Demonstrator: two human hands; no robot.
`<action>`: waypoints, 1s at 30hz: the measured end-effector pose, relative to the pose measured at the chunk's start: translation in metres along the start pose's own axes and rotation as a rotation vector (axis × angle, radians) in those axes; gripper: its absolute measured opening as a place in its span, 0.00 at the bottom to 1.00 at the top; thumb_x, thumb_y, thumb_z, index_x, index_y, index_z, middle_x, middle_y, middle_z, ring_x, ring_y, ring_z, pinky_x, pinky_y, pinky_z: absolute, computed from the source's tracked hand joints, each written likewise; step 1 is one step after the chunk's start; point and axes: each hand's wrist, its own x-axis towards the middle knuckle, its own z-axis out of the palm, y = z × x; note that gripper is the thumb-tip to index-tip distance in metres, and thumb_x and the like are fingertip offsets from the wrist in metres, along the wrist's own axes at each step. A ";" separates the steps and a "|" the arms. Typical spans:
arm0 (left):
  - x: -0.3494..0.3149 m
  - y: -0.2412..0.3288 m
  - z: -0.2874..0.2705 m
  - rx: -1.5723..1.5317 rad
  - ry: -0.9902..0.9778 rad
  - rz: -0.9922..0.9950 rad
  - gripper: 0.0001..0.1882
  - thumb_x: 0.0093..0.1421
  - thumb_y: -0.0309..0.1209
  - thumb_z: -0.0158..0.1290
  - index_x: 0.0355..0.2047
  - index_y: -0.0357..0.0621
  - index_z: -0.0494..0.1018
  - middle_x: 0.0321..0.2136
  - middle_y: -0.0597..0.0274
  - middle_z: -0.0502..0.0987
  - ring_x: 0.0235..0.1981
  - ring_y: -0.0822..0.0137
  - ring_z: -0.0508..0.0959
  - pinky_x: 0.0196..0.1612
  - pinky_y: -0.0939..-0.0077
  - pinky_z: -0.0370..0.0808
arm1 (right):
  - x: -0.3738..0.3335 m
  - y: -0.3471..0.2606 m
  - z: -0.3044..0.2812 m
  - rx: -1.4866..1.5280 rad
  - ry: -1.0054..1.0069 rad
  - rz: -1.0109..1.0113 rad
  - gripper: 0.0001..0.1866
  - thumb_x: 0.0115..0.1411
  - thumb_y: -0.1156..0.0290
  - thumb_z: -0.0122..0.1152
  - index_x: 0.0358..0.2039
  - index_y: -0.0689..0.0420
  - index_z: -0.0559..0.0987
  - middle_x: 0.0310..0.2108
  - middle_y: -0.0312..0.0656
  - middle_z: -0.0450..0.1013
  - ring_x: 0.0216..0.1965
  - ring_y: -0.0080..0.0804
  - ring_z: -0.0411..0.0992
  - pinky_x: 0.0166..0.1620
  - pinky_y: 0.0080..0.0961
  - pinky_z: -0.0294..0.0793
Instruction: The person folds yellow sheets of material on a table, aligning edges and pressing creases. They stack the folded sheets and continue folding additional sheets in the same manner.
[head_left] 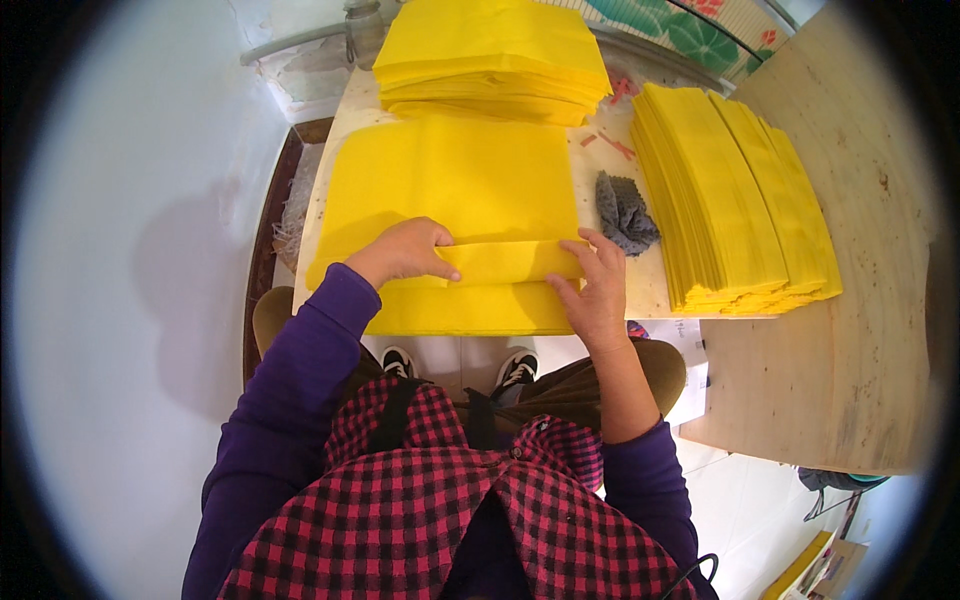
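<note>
Stretching from one hand to the other, a folded yellow strip (510,263) lies with its long axis running side to side, its right end only slightly farther from the person than its left. It is on top of a pile of flat yellow sheets (455,180), which extends beyond the hands and also shows as a band on their near side. Whether the strip is joined to the top sheet I cannot tell. The left hand (408,250) holds the strip's left end, thumb toward the near edge and forefinger toward the far one. At the other end, the right hand (600,285) has its fingers loosely spread, touching the strip; whether it truly grips I cannot tell.

Just beyond the right hand, a crumpled grey cloth (627,215) sits on the tabletop (592,187), with red scraps (617,147) farther off. Right of the right hand stands a stack of folded yellow pieces (715,200), long axes pointing away from the person. Well beyond both hands rises a thicker yellow stack (490,50).
</note>
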 end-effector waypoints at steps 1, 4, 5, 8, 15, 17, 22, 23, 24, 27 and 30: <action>0.000 0.000 0.000 0.009 0.001 -0.004 0.21 0.41 0.42 0.65 0.28 0.37 0.78 0.22 0.48 0.76 0.25 0.54 0.76 0.30 0.65 0.70 | 0.000 0.000 0.001 0.013 0.008 0.019 0.26 0.42 0.74 0.71 0.45 0.57 0.75 0.52 0.50 0.65 0.54 0.51 0.62 0.57 0.39 0.62; -0.001 0.001 0.000 0.000 0.000 -0.010 0.22 0.40 0.41 0.66 0.30 0.38 0.78 0.23 0.49 0.77 0.26 0.54 0.76 0.32 0.66 0.71 | 0.000 0.001 0.002 0.056 0.022 0.092 0.29 0.42 0.73 0.72 0.48 0.58 0.74 0.55 0.51 0.63 0.56 0.51 0.60 0.59 0.39 0.61; -0.001 0.001 0.000 -0.008 0.000 -0.011 0.22 0.40 0.41 0.66 0.31 0.38 0.78 0.24 0.50 0.77 0.27 0.54 0.76 0.32 0.66 0.71 | 0.000 0.002 0.002 0.068 0.028 0.110 0.30 0.42 0.73 0.72 0.49 0.58 0.73 0.55 0.51 0.63 0.57 0.51 0.60 0.59 0.39 0.61; -0.001 0.000 0.000 -0.024 -0.015 -0.024 0.23 0.40 0.41 0.66 0.32 0.38 0.78 0.25 0.50 0.78 0.28 0.55 0.77 0.33 0.67 0.71 | -0.004 0.003 0.000 0.109 0.051 0.129 0.32 0.42 0.73 0.73 0.50 0.59 0.72 0.56 0.51 0.62 0.58 0.50 0.59 0.60 0.38 0.60; -0.002 0.002 0.001 0.025 0.003 -0.013 0.23 0.39 0.41 0.66 0.31 0.38 0.78 0.26 0.49 0.78 0.29 0.54 0.77 0.33 0.66 0.71 | -0.006 -0.002 -0.001 0.109 0.144 0.123 0.33 0.42 0.73 0.73 0.51 0.59 0.71 0.55 0.52 0.62 0.57 0.51 0.60 0.59 0.39 0.60; -0.002 0.003 0.002 0.029 0.006 -0.016 0.22 0.39 0.41 0.66 0.31 0.38 0.78 0.25 0.50 0.78 0.28 0.54 0.77 0.33 0.66 0.71 | -0.008 -0.005 -0.003 0.073 0.187 0.100 0.31 0.42 0.73 0.73 0.49 0.58 0.73 0.54 0.51 0.63 0.55 0.50 0.61 0.58 0.39 0.61; -0.002 0.001 0.005 0.041 0.021 -0.027 0.21 0.38 0.41 0.66 0.28 0.39 0.77 0.24 0.50 0.77 0.28 0.54 0.76 0.32 0.65 0.70 | -0.012 -0.009 -0.007 -0.031 0.216 -0.060 0.24 0.40 0.73 0.71 0.42 0.56 0.77 0.49 0.47 0.67 0.51 0.48 0.64 0.54 0.40 0.63; -0.001 0.001 0.005 0.051 0.023 -0.023 0.21 0.38 0.41 0.66 0.28 0.39 0.76 0.24 0.51 0.76 0.27 0.54 0.76 0.31 0.65 0.70 | -0.013 -0.010 -0.007 -0.054 0.198 -0.079 0.23 0.40 0.74 0.71 0.41 0.55 0.77 0.48 0.46 0.68 0.50 0.48 0.64 0.54 0.40 0.63; -0.001 0.001 0.006 0.040 0.033 -0.018 0.21 0.38 0.41 0.66 0.28 0.39 0.76 0.24 0.50 0.76 0.27 0.54 0.76 0.31 0.65 0.70 | -0.013 -0.011 -0.007 -0.076 0.179 -0.098 0.22 0.40 0.74 0.70 0.40 0.54 0.78 0.48 0.45 0.69 0.50 0.47 0.64 0.53 0.40 0.63; -0.002 0.000 0.008 0.032 0.059 0.008 0.21 0.38 0.41 0.67 0.27 0.38 0.75 0.23 0.50 0.76 0.26 0.54 0.75 0.31 0.65 0.69 | -0.013 -0.012 -0.005 -0.080 0.152 -0.117 0.22 0.40 0.74 0.70 0.40 0.54 0.78 0.47 0.44 0.69 0.49 0.48 0.64 0.53 0.40 0.62; -0.002 0.001 0.008 0.060 0.081 0.020 0.22 0.37 0.39 0.68 0.26 0.36 0.74 0.22 0.49 0.74 0.25 0.55 0.74 0.30 0.66 0.68 | -0.013 -0.012 -0.003 -0.102 0.135 -0.104 0.21 0.41 0.73 0.70 0.39 0.54 0.78 0.46 0.44 0.69 0.49 0.47 0.65 0.53 0.40 0.62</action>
